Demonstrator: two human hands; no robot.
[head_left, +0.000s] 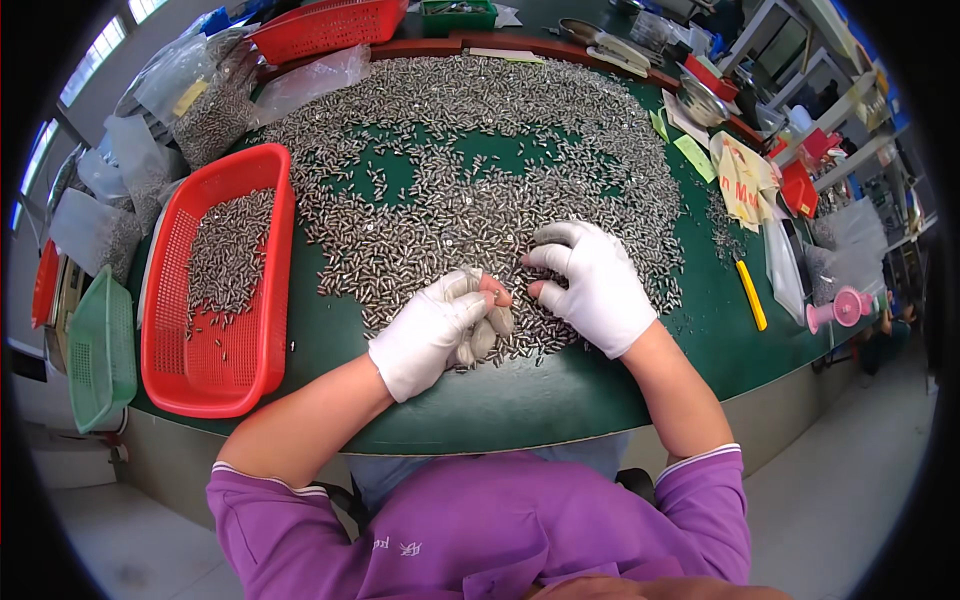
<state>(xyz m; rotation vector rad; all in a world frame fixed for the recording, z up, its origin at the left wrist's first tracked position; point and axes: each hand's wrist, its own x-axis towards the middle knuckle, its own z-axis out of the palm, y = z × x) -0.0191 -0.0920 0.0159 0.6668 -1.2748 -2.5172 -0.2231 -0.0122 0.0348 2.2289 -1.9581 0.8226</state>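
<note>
A wide spread of small silver metal pins (470, 150) covers the green table (560, 390). My left hand (440, 325), in a white glove with bare fingertips, is curled shut and appears to hold a bunch of the pins at the near edge of the pile. My right hand (590, 280), also in a white glove, rests on the pins just right of it, fingers spread and pointing left toward the left hand. The two hands almost touch at the fingertips.
A red mesh basket (255, 350) partly filled with pins sits at the left, a green basket (100, 350) beyond it. Clear bags of pins (200, 110) lie at the far left. A yellow tool (751, 295), papers and a pink spool (845, 308) sit at the right.
</note>
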